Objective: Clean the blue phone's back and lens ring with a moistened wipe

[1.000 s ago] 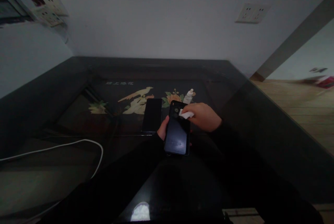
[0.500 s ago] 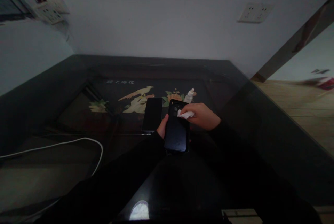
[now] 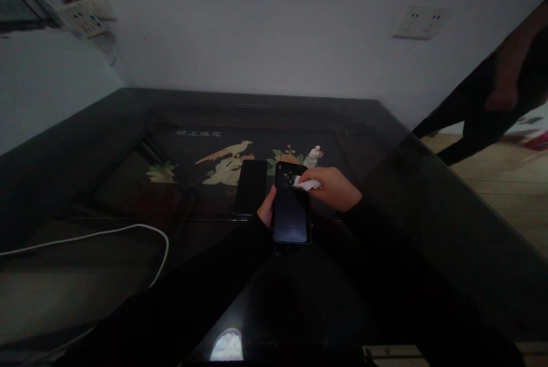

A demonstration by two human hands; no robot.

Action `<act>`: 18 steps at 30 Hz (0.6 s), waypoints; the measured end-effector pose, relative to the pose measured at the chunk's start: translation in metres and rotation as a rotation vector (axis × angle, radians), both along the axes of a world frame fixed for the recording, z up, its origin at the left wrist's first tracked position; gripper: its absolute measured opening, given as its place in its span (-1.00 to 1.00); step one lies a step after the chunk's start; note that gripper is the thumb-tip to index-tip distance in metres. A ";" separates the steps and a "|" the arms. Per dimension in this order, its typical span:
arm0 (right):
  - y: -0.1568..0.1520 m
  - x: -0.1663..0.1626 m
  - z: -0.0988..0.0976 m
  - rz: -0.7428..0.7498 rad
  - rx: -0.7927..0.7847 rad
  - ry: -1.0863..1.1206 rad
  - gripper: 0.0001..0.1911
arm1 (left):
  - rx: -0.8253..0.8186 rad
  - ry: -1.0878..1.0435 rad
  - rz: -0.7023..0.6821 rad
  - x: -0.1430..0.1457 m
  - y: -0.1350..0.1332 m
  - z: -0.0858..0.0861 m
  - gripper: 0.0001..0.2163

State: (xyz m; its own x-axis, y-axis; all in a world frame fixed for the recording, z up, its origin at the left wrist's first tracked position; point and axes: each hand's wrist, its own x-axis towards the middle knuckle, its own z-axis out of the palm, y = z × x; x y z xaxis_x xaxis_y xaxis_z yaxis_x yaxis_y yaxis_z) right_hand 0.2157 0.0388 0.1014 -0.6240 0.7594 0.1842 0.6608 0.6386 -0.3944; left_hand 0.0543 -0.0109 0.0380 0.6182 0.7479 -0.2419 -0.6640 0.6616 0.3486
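Observation:
My left hand (image 3: 266,213) grips a dark phone (image 3: 291,213) from behind, its back with the camera cluster turned up toward me. My right hand (image 3: 331,187) pinches a small white wipe (image 3: 306,184) and presses it on the phone's upper right corner by the cameras. A second black phone (image 3: 250,187) lies flat on the dark glass table (image 3: 385,184) just left of the held one. Beyond my right hand stands a small white bottle (image 3: 312,156).
A white cable (image 3: 128,231) loops across the table at the left. Wall sockets (image 3: 422,20) sit on the back wall and more sockets (image 3: 83,10) at the upper left. Another person in dark clothes (image 3: 492,104) stands at the right edge on the wooden floor.
The held phone has tilted more upright and shifted slightly left. The wipe stays on its top corner. A person has come into view at the right.

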 end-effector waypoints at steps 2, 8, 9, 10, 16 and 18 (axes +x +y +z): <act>-0.002 -0.003 0.001 0.123 -0.057 0.035 -0.87 | -0.023 0.077 0.085 0.003 -0.002 0.008 -0.40; 0.003 0.002 0.001 -0.032 0.068 0.101 -0.86 | 0.035 0.065 0.135 0.001 -0.003 0.006 -0.48; 0.005 0.004 0.001 -0.046 0.079 0.075 -0.84 | 0.048 0.043 0.094 0.000 -0.003 0.003 -0.46; 0.006 0.007 0.000 -0.042 0.082 0.038 -0.83 | 0.059 0.028 0.059 -0.001 -0.003 0.000 -0.44; 0.000 0.004 0.005 0.044 0.115 -0.238 -0.76 | 0.097 0.059 0.080 0.001 -0.005 -0.002 -0.42; -0.005 -0.001 0.008 0.055 0.149 -0.312 -0.77 | 0.151 0.073 0.206 0.004 -0.006 -0.001 -0.47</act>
